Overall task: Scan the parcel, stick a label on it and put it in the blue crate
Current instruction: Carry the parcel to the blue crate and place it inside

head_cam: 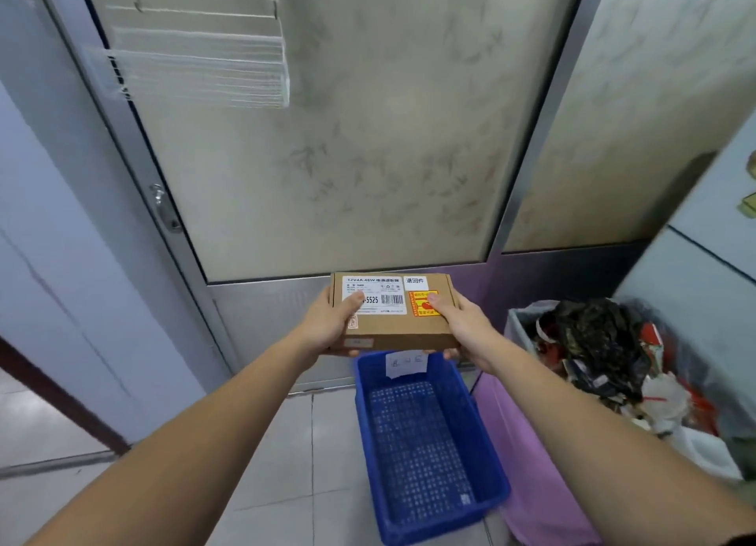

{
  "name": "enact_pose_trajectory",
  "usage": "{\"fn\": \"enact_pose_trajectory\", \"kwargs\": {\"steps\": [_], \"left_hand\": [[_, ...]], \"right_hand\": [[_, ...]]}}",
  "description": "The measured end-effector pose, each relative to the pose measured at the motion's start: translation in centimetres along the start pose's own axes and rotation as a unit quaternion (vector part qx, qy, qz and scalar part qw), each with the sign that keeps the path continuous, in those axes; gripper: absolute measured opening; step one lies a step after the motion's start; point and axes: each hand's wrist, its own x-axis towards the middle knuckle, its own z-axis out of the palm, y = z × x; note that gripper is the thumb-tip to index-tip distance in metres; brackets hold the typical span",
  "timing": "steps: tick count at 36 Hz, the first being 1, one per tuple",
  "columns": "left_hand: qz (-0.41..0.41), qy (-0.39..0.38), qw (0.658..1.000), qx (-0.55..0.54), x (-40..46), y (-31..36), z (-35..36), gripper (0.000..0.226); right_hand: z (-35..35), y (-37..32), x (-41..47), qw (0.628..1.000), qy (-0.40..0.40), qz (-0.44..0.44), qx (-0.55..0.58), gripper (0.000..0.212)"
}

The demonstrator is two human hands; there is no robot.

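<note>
The blue crate (429, 443) sits empty on the floor. Above its far end, the parcel (394, 312) is gripped by the left hand (331, 324) and right hand (462, 326), labels seemingly attached. Released early, it could clip the rim.

You see your 2 arms bare from the bottom edge of the view up to the wrists: no sleeves, watch, bands or gloves on either. Your left hand (327, 324) and right hand (462, 324) are bare too, with no rings visible, and the thumbnails that show are short and unpainted.
</note>
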Motion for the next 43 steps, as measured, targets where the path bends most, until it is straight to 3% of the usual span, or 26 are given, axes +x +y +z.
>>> {"fn": "enact_pose_trajectory", "kwargs": {"steps": [10, 14, 21, 25, 28, 37, 40, 43], "left_hand": [[-0.012, -0.098, 0.994, 0.039, 12.0, 0.1, 0.8, 0.04], [-0.018, -0.124, 0.99, 0.057, 16.6, -0.2, 2.8, 0.044], [-0.016, -0.181, 0.978, 0.107, 25.7, 0.9, 6.8, 0.053], [-0.044, -0.184, 0.971, 0.143, 30.7, 0.8, 9.3, 0.076], [-0.065, -0.202, 0.963, 0.166, 33.9, 0.9, 11.3, 0.083], [-0.058, -0.299, 0.928, 0.213, 42.7, -1.5, 17.4, 0.06], [-0.037, -0.331, 0.906, 0.263, 45.9, -4.2, 19.5, 0.059], [-0.011, -0.36, 0.885, 0.296, 48.8, -7.8, 21.0, 0.044]], "right_hand": [[-0.9, 1.7, 8.1, 0.995, 0.087, 0.04, 0.027, 0.042], [-2.9, 4.2, 12.4, 0.989, 0.117, 0.061, 0.061, 0.019], [-5.5, 6.5, 18.6, 0.975, 0.187, 0.08, 0.088, 0.018], [-7.2, 7.2, 20.8, 0.966, 0.223, 0.09, 0.093, 0.05], [-8.1, 7.8, 21.8, 0.96, 0.25, 0.092, 0.089, 0.057], [-8.2, 11.7, 25.0, 0.892, 0.387, 0.152, 0.177, 0.061], [-7.1, 14.3, 26.6, 0.862, 0.426, 0.176, 0.212, 0.049], [-5.4, 18.0, 28.7, 0.836, 0.447, 0.2, 0.249, 0.045]]}}
